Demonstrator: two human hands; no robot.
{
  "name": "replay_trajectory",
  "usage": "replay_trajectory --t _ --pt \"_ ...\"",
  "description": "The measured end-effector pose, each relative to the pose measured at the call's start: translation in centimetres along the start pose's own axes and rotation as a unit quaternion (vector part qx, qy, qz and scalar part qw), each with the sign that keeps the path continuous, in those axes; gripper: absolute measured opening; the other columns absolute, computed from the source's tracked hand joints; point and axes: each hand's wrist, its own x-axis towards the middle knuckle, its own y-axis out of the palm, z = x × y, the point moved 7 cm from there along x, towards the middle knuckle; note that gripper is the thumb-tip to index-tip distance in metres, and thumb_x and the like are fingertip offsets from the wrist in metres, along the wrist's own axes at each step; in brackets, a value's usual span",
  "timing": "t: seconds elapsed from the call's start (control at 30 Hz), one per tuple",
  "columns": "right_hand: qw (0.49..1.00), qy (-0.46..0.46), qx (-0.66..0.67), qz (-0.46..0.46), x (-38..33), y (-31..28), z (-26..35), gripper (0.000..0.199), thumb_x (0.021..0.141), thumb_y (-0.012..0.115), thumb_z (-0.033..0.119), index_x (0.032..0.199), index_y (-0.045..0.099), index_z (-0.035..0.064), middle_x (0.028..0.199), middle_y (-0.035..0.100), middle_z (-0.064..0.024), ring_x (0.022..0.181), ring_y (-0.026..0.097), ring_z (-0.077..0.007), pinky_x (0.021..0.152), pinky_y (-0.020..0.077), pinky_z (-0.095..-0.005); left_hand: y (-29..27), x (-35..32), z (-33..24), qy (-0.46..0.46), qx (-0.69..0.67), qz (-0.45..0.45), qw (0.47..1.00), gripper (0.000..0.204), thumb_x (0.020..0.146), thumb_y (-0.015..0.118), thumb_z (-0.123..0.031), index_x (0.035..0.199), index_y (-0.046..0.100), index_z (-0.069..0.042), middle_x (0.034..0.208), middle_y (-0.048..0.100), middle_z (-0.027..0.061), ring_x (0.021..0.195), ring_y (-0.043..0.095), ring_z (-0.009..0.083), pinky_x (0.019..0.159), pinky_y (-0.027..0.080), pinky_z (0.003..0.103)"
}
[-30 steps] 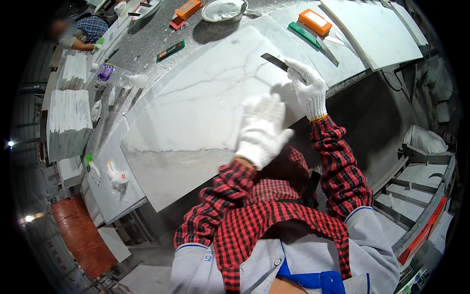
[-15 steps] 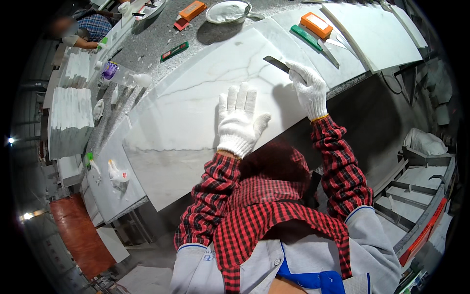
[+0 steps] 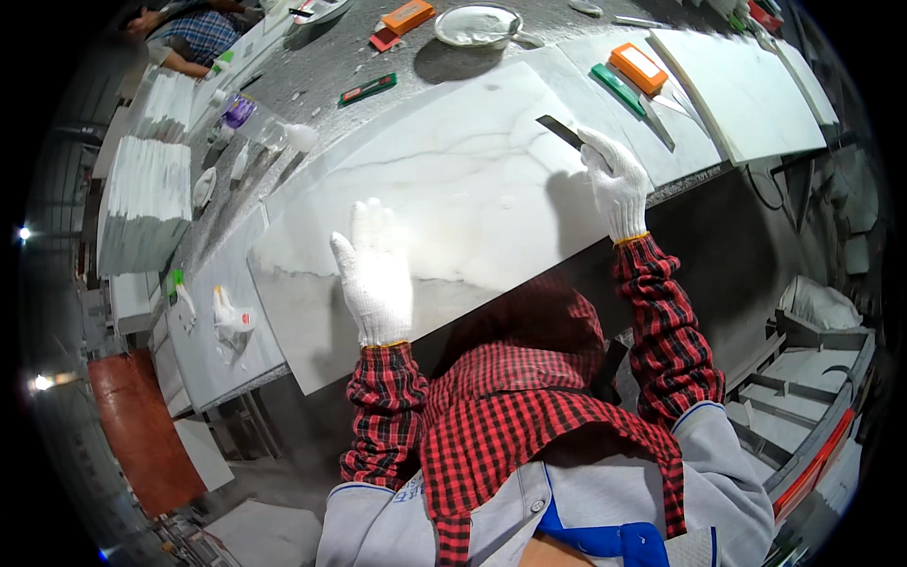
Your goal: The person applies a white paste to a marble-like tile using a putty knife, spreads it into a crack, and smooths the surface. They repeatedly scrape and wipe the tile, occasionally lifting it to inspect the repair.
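A white slab with grey veins (image 3: 444, 170) lies in front of me on the workbench. Over its lower left part is my left hand (image 3: 378, 279) in a white knitted glove, fingers stretched out and thumb apart on the left, holding nothing. Whether it touches the slab I cannot tell. My right hand (image 3: 614, 180), gloved the same way, is above the slab's right edge. Its fingers are closed on a flat metal scraper blade (image 3: 559, 130), which sticks out to the upper left; the rest is hidden in the glove.
Beyond the slab are a bowl of white paste (image 3: 477, 25), a green utility knife (image 3: 368, 89) and orange boxes (image 3: 638, 68). A plastic bottle (image 3: 250, 118) lies left, near stacked slabs (image 3: 142, 208). A glue bottle (image 3: 231, 318) rests lower left. Another person (image 3: 194, 42) works far left.
My left hand has moved left and nearer to me, and has turned so that its thumb points left. My right hand still holds the blade; the whole view has shifted slightly.
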Motion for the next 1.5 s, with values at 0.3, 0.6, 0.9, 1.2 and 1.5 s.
replay_trajectory --t 0.3,0.6,0.9,1.2,1.5 --pt "0.957 -0.033 0.230 0.173 -7.2 9.3 14.7 0.038 0.084 0.073 -0.004 0.121 0.071 0.0054 0.096 0.073 -0.0110 0.083 0.069 -0.0213 0.074 0.0563 -0.0314 1.6 -3.0 0.0 -0.105 -0.241 0.048 0.964 0.090 0.101 0.042 -0.067 0.160 0.023 -0.002 0.165 0.031 0.0147 0.148 0.032 0.0306 0.122 0.026 0.045" --pt "0.976 -0.181 -0.054 0.112 -5.5 12.0 13.6 0.036 0.085 0.068 0.011 0.120 0.069 0.0181 0.081 0.066 -0.0071 0.071 0.066 -0.0263 0.061 0.0535 -0.0368 3.8 -6.2 -0.8 -0.129 -0.285 0.085 0.946 0.090 0.101 0.038 -0.069 0.161 0.022 -0.002 0.166 0.026 0.0159 0.149 0.029 0.0330 0.123 0.022 0.050" --pt "0.956 -0.238 -0.016 0.172 -10.9 11.1 17.6 0.036 0.085 0.073 0.016 0.120 0.071 0.0216 0.075 0.063 -0.0045 0.063 0.064 -0.0233 0.057 0.0517 -0.0358 2.7 -5.6 -0.3 -0.113 -0.247 0.050 0.961 0.088 0.103 0.034 -0.069 0.162 0.018 -0.005 0.166 0.026 0.0138 0.146 0.035 0.0289 0.122 0.026 0.045" --pt "0.974 -0.181 0.008 0.135 -6.1 10.0 17.3 0.029 0.084 0.073 0.006 0.113 0.072 0.0065 0.091 0.072 -0.0154 0.075 0.070 -0.0292 0.064 0.0552 -0.0363 2.5 -5.9 -0.3 -0.130 -0.340 0.106 0.925 0.086 0.104 0.034 -0.066 0.161 0.020 -0.003 0.165 0.028 0.0146 0.148 0.032 0.0307 0.124 0.023 0.047" --pt "0.969 -0.213 -0.065 0.108 -7.2 12.0 14.3 0.022 0.084 0.069 0.014 0.106 0.071 0.0144 0.076 0.064 -0.0064 0.068 0.066 -0.0259 0.059 0.0522 -0.0384 3.7 -6.4 -0.7 -0.148 -0.326 0.044 0.933 0.088 0.104 0.037 -0.064 0.161 0.015 -0.001 0.163 0.030 0.0185 0.151 0.027 0.0340 0.126 0.020 0.050"
